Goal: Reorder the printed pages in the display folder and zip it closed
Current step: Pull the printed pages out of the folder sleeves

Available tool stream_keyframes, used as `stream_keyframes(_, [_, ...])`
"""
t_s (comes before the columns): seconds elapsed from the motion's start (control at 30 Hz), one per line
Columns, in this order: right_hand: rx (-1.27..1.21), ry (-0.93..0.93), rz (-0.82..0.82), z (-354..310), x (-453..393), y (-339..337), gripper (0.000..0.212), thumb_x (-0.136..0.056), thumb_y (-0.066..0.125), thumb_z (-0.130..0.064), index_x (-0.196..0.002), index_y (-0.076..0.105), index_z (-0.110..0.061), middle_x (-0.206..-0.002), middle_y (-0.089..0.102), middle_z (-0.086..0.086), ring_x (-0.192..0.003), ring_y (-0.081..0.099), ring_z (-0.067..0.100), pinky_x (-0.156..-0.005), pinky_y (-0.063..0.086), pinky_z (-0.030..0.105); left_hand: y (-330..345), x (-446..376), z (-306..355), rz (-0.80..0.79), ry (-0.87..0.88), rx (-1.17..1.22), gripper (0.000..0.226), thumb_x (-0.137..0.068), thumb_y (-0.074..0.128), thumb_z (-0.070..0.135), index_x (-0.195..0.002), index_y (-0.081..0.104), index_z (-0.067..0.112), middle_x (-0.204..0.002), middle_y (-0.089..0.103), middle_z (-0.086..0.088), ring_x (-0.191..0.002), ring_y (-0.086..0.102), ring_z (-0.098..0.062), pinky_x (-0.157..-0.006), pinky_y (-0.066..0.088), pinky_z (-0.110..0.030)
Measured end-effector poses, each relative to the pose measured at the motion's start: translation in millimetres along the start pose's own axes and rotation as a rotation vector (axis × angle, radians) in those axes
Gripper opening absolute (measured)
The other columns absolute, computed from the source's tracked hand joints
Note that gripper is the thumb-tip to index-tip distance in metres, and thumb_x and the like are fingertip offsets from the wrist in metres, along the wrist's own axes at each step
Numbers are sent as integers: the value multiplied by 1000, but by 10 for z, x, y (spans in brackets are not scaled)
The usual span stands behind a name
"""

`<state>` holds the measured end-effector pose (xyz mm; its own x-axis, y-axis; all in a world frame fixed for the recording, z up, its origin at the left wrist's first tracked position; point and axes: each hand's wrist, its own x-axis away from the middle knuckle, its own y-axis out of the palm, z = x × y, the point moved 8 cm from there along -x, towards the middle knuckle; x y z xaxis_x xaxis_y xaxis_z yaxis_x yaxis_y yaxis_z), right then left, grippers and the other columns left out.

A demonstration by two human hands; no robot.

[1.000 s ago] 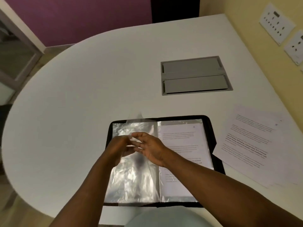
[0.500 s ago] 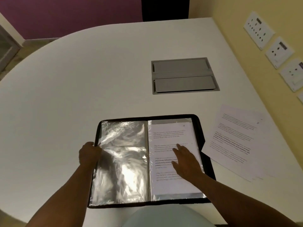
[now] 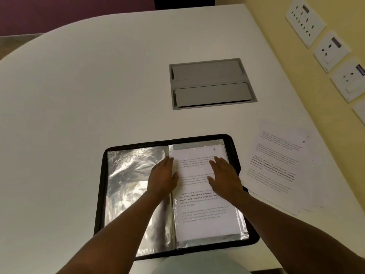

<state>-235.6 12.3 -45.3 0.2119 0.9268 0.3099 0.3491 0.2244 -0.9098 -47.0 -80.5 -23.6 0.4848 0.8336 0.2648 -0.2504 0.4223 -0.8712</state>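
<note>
Tabletop (image 3: 98, 95): open folder (image 3: 100, 194), spine front-to-back

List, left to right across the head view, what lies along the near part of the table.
Empty plastic sleeve → left hand at the folder's spine → sleeved printed page → right hand flat on that page → loose printed pages on the table.

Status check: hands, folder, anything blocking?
Left hand and right hand open, flat on sleeved printed page. Black zip display folder lies open, unzipped. Loose printed sheets lie right of it, nothing blocking.
</note>
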Motion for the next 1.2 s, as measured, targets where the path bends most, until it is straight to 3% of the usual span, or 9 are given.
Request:
stream_keyframes(0.17, [46,-2,11,35,-417,-172,67,-97,50,-41,-152,21,-15,-160,18,8,-148,13,23,-120,11,38,134,-346,147,-90,22,-79,67,-98,47,33,-153,15,12,-161,14,-7,-148,16,-23,-118,16,-38])
stream_keyframes(0.37, [90,16,17,194,-704,-182,72,-96,50,-43,-153,18,-14,-159,23,10,-148,15,26,-121,12,39,284,-574,191,-77,60,-92,66,-99,45,33,-154,13,14,-162,13,-5,-149,12,-22,-119,11,-37])
stream_keyframes(0.5, [107,-58,171,158,-721,-243,66,-87,68,-34,-141,44,-6,-137,54,15,-132,46,30,-116,27,41,334,-593,193,16,99,-112,59,-97,49,30,-149,30,11,-155,32,-10,-145,25,-27,-118,18,-41])
stream_keyframes(0.63, [131,-121,240,102,-714,-264,60,-78,79,-26,-130,56,-8,-111,68,12,-108,60,30,-107,39,43,211,-607,248,183,155,-135,52,-82,71,21,-130,57,7,-121,66,-12,-118,57,-33,-104,42,-46])
stream_keyframes(0.8, [173,-286,275,-103,-775,-376,47,-70,81,-16,-114,65,-15,-99,65,4,-94,59,25,-93,47,40,116,-741,338,200,222,-174,52,-74,75,13,-124,61,9,-99,67,-10,-96,61,-30,-90,49,-43])
stream_keyframes(0.9, [250,-392,296,-220,-788,-415,45,-67,81,-12,-110,66,-14,-102,65,4,-94,61,24,-95,47,40,91,-823,378,157,243,-152,28,-77,72,13,-105,69,9,-95,62,-9,-92,56,-29,-79,47,-37])
stream_keyframes(1.0, [282,-472,316,-250,-752,-431,42,-64,81,-5,-103,67,-12,-102,67,6,-91,63,23,-90,50,39,119,-857,392,83,265,-153,14,-83,65,15,-95,69,9,-110,59,-11,-103,53,-29,-81,47,-37])
stream_keyframes(1.1, [312,-471,296,-182,-720,-442,40,-58,86,-5,-93,69,-10,-102,68,10,-88,65,26,-82,53,37,199,-861,351,-25,215,-115,34,-86,61,14,-120,59,12,-143,45,-11,-130,41,-31,-100,43,-47])
stream_keyframes(1.2, [304,-445,277,-132,-692,-472,42,-55,91,-8,-93,71,-8,-108,69,13,-95,66,30,-84,53,40,174,-851,382,-25,202,-78,56,-85,61,12,-138,46,17,-144,44,-9,-132,40,-29,-105,40,-47])
